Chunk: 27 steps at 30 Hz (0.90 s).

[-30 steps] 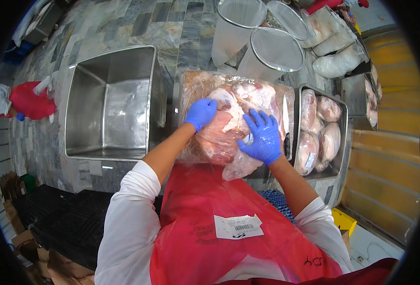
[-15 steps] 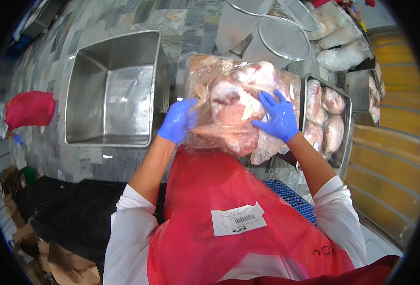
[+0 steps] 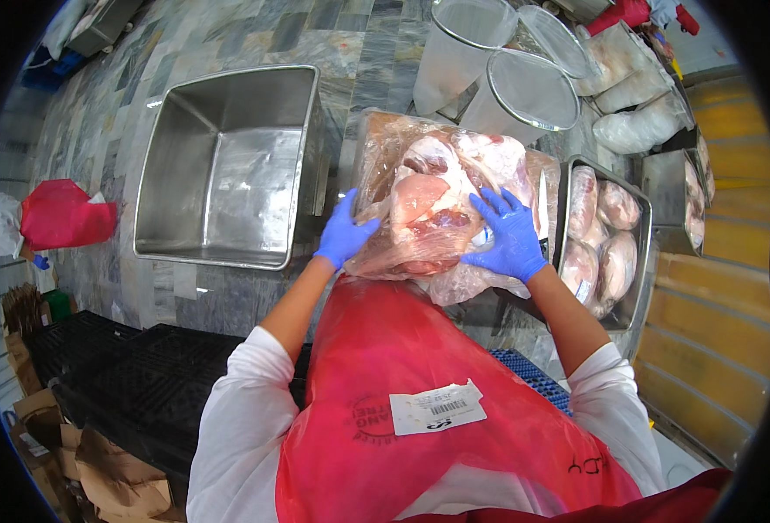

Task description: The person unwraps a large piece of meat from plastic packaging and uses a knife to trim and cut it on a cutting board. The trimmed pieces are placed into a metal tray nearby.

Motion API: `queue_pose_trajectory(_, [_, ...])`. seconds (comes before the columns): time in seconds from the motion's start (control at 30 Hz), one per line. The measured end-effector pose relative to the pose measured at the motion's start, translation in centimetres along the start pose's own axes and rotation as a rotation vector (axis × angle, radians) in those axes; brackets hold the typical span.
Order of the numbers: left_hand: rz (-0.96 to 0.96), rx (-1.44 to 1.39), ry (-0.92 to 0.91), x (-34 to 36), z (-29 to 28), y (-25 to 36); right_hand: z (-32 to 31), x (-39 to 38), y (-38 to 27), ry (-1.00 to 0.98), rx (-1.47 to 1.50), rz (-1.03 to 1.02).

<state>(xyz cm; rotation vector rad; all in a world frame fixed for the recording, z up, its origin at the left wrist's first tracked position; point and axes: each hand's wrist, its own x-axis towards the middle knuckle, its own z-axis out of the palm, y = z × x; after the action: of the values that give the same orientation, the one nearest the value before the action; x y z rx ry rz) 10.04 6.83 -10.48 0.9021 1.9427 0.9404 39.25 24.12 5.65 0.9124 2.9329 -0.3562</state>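
Note:
Large pieces of raw meat (image 3: 427, 205) lie in crumpled clear plastic (image 3: 378, 253) on a brown board (image 3: 389, 124). My left hand (image 3: 343, 234), in a blue glove, is closed on the plastic at the left side of the meat. My right hand (image 3: 504, 234), also blue-gloved, lies spread over the right side of the meat and plastic, fingers apart. A knife (image 3: 542, 205) is partly visible just right of it.
An empty steel bin (image 3: 219, 174) is to the left. A tray (image 3: 622, 324) of wrapped meat is at right. Clear tubs (image 3: 463, 44), bagged items (image 3: 633, 131) and steel containers (image 3: 668, 205) stand behind. Co-workers in red (image 3: 62, 218) are at far left and top right. Black pallets (image 3: 141, 392) are lower left.
My left hand moved from on top of the meat to its left edge with the plastic. My right hand stayed spread on the meat, shifting slightly right and up.

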Motion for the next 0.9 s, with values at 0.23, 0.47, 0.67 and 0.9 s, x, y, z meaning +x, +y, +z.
queue_pose_trajectory(0.23, [-0.058, 0.197, -0.283, -1.1, 7.2, -1.7, 0.6, -0.8, 0.7, 0.016, -0.058, -0.099])
queue_pose_trajectory(0.47, [-0.026, 0.378, -0.439, -3.7, 4.4, 3.1, 2.5, -1.1, 0.5, 0.13, -0.051, 0.058])
queue_pose_trajectory(0.67, [-0.003, 0.441, -0.529, -5.2, 5.6, 7.4, 3.0, 2.2, -1.9, 0.24, -0.035, 0.305])
queue_pose_trajectory(0.9, [0.17, 0.436, -0.469, -5.8, 4.1, 14.3, 1.9, 4.7, -0.1, 0.248, 0.174, 0.43])
